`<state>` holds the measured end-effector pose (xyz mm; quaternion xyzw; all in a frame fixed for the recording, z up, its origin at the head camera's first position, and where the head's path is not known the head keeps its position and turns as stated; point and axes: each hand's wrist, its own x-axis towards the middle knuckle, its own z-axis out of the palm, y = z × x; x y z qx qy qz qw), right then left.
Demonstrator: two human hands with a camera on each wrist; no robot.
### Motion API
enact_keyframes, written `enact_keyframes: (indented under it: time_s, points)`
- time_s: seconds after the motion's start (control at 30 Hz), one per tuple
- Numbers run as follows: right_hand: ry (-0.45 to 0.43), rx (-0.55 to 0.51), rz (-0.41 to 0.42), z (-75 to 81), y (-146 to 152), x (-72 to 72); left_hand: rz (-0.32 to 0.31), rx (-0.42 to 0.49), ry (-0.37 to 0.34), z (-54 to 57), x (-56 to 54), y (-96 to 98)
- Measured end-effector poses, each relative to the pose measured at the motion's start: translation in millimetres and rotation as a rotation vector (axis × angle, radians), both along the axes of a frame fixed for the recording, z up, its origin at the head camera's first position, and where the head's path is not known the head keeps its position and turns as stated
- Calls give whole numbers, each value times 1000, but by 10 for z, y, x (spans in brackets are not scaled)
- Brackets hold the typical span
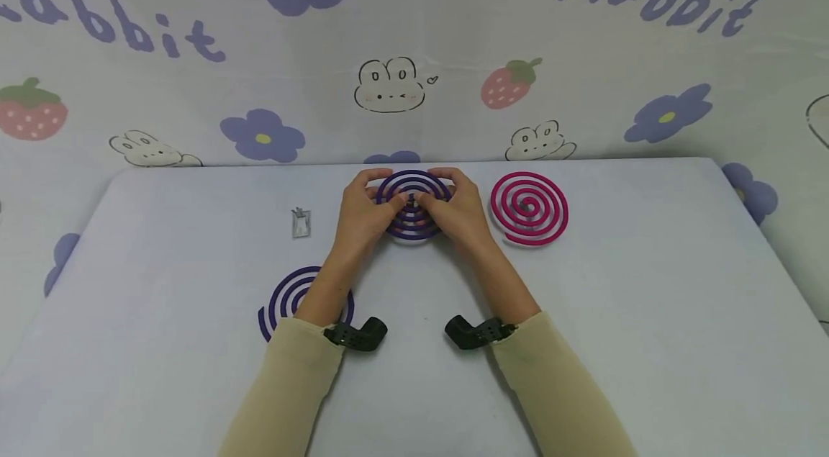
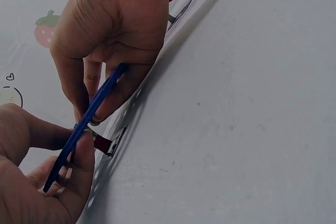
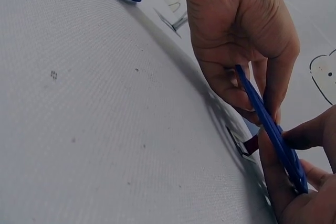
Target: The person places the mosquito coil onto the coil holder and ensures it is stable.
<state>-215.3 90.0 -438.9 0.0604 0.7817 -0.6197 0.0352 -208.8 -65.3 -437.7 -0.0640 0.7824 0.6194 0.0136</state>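
Behind the white table [image 1: 648, 313] hangs a pale cloth [image 1: 453, 18] with flowers, strawberries and rabbits. From my distant place I see the left hand [image 1: 368, 206] and the right hand [image 1: 463, 208] both grasping one purple coil [image 1: 414, 227] with thumbs and fingers, above the far part of the table. Below its middle is a small metal stand [image 2: 114, 144], partly dark red; whether they are joined, I cannot tell. Near the right hand is a pink coil [image 1: 527, 205]; to the left are another stand [image 1: 301, 224] and a second purple coil [image 1: 283, 299], half covered by the left arm [image 1: 329, 284].
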Motion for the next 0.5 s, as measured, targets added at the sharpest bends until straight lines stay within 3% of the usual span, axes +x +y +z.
enact_keyframes:
  time_s: [0.27, 0.5]
  points:
    - [-17, 31, 1, 23, 4, 3, -11, 48, -15, 20, -3, 1]
    - [22, 101, 11, 26, 14, 8, -16, 14, -21, 10, -14, -16]
